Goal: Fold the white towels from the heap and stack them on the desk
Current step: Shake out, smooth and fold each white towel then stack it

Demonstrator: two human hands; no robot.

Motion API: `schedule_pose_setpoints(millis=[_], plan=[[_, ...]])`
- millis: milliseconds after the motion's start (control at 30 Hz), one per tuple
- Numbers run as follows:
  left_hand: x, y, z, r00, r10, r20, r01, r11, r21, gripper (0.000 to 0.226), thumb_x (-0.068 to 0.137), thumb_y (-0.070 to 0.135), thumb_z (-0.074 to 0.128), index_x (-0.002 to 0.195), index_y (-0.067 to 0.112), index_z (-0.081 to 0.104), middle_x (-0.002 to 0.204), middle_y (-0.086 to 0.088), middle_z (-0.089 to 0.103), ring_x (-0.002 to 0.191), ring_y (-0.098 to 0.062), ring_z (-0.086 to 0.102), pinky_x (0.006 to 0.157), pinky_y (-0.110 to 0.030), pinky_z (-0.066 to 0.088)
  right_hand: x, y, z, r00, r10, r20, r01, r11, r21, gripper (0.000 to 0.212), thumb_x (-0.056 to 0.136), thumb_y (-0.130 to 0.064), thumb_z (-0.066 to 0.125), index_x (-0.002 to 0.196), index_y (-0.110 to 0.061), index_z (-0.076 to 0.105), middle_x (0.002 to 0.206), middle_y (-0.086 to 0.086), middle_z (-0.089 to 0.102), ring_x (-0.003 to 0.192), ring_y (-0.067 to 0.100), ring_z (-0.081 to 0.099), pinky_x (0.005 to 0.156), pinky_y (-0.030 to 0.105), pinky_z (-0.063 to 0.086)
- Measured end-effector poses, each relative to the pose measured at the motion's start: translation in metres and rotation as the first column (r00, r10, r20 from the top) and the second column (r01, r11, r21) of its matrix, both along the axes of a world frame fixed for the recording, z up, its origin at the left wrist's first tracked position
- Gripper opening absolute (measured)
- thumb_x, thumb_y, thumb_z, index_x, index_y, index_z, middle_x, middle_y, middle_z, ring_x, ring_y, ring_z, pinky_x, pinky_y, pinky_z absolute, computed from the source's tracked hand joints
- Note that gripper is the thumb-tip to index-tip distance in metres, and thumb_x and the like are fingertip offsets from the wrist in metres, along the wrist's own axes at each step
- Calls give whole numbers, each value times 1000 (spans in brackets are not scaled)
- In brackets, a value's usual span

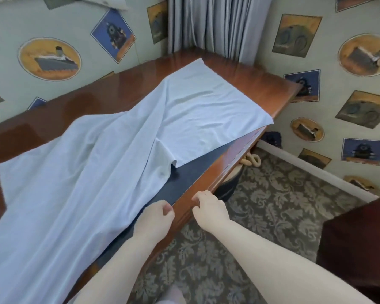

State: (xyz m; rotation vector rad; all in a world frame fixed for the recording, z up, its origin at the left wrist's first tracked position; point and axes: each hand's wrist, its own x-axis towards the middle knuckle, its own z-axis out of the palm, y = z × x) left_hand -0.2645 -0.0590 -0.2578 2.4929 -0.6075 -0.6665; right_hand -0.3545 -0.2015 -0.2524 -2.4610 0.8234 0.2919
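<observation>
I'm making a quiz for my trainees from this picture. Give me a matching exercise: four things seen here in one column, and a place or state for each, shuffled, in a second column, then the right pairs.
Things
1. white towel
2. left hand
3. right hand
4. curtain

Places or states
A. hangs in the room corner behind the desk
B. spread out across the desk top, rumpled at the near end
C. fingers curled on the bare front edge of the desk
D. pinches the near edge of the cloth

Pairs: 1-B, 2-D, 3-C, 4-A
</observation>
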Motion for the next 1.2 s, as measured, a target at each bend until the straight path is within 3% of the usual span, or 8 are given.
schedule_pose_setpoints(millis=[167,367,500,600,733,867,1067,1200], plan=[[44,-50,-8,966,225,128,-214,973,-90,23,90,15,50,98,31,63,107,13,61,99,-11,57,76,-26,43,54,-66,-14,994,79,78,-72,993,-90,35,99,-23,40,131,-25,52,140,-4,48,125,19,44,104,34,36],[79,-184,-13,906,125,404,9,949,-314,34,83,-8,53,102,14,70,112,1,65,108,-22,57,88,-30,42,93,-175,-24,993,41,107,-22,985,-170,48,103,-33,37,149,-24,33,160,2,22,148,19,17,119,35,20],[115,-217,-35,922,169,350,-167,985,-35,48,103,19,34,151,15,29,162,-6,16,149,-24,12,119,-35,15,111,-238,-33,998,63,21,-57,977,-204,54,104,-39,29,156,-26,16,164,2,3,151,22,-1,121,40,9],[131,-229,-59,931,208,299,-290,920,264,62,104,43,21,155,20,-4,163,-3,-14,149,-23,-14,121,-39,-2,136,-281,-46,992,116,-52,-126,959,-254,57,104,-44,21,156,-29,3,164,4,-8,150,26,-9,120,48,4],[112,-273,-87,865,373,334,-472,830,296,71,98,58,10,145,22,-30,157,-3,-30,145,-22,-27,116,-42,-17,179,-328,-68,962,263,-76,-273,935,-228,59,101,-51,15,154,-40,-7,163,1,-18,149,25,-18,117,55,-2],[81,-337,-89,804,495,329,-583,765,275,70,96,60,4,141,25,-37,151,-1,-40,143,-22,-33,115,-43,-22,176,-376,-83,869,488,-82,-494,845,-202,60,94,-57,8,149,-48,-16,159,-7,-28,145,18,-30,114,57,-14],[45,-451,-77,765,592,253,-644,700,310,78,96,63,10,142,20,-36,148,-6,-44,137,-26,-41,111,-46,-24,172,-517,-69,833,515,-202,-553,787,-275,62,94,-59,16,146,-54,-17,160,-11,-23,147,18,-23,114,62,-8],[39,-502,-66,785,608,118,-606,716,347,84,96,62,21,145,22,-33,149,-4,-43,140,-28,-36,113,-48,-20,179,-532,-52,901,379,-213,-427,862,-274,66,95,-45,28,153,-43,-4,164,-2,-13,149,23,-14,118,58,-2]])
